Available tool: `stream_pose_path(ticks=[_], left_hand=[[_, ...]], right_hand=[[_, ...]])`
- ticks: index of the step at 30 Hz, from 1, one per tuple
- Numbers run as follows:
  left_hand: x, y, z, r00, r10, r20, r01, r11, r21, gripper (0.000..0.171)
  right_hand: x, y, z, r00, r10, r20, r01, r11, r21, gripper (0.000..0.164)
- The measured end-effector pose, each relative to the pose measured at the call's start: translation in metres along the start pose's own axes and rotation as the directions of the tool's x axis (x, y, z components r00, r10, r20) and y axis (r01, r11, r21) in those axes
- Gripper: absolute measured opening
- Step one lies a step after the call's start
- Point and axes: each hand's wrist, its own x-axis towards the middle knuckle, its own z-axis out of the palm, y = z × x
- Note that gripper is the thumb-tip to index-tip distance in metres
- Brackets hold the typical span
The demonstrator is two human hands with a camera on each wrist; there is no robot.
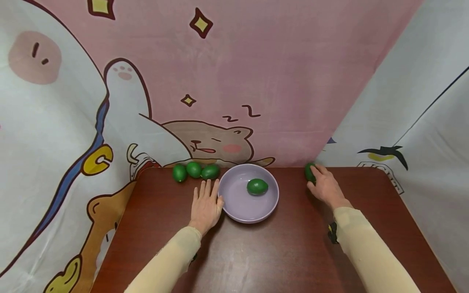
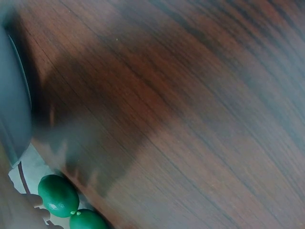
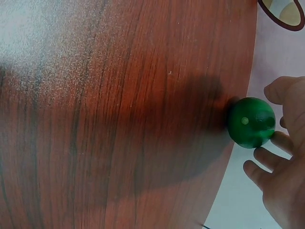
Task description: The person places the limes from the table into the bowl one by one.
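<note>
Fingers stretched out, my left hand (image 1: pixel 206 209) is beside the lavender bowl (image 1: pixel 234 211), its thumb right at the rim. One green lime (image 1: pixel 257 186) lies inside the bowl. Just beyond the left fingertips sit three more limes: one at the left (image 1: pixel 179 173), a middle lime (image 1: pixel 193 169) and a right lime (image 1: pixel 210 171). Over at the right, my right hand (image 1: pixel 327 188) reaches around another lime (image 3: pixel 251 122) near the table's far edge. In the right wrist view the thumb stands slightly off this lime, with fingertips close along its other side.
The brown wooden table (image 1: pixel 249 256) ends at its back against a cartoon-printed cloth (image 1: pixel 293 81). Dark wrist gear (image 1: pixel 332 232) shows at the right sleeve. A blurred side of the bowl (image 2: pixel 14 95) fills the left edge of the left wrist view.
</note>
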Motion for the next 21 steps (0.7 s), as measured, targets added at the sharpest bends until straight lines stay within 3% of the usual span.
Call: stream_pose_path(ticks=[21], left_hand=[[0.0000,0.0006,-0.0008,1.000,0.005,0.006,-0.005,1.000,0.003,0.060]], right_hand=[[-0.0016,-0.0045,0.0057,0.998,-0.020,-0.060,0.019,1.000,-0.025,0.064]])
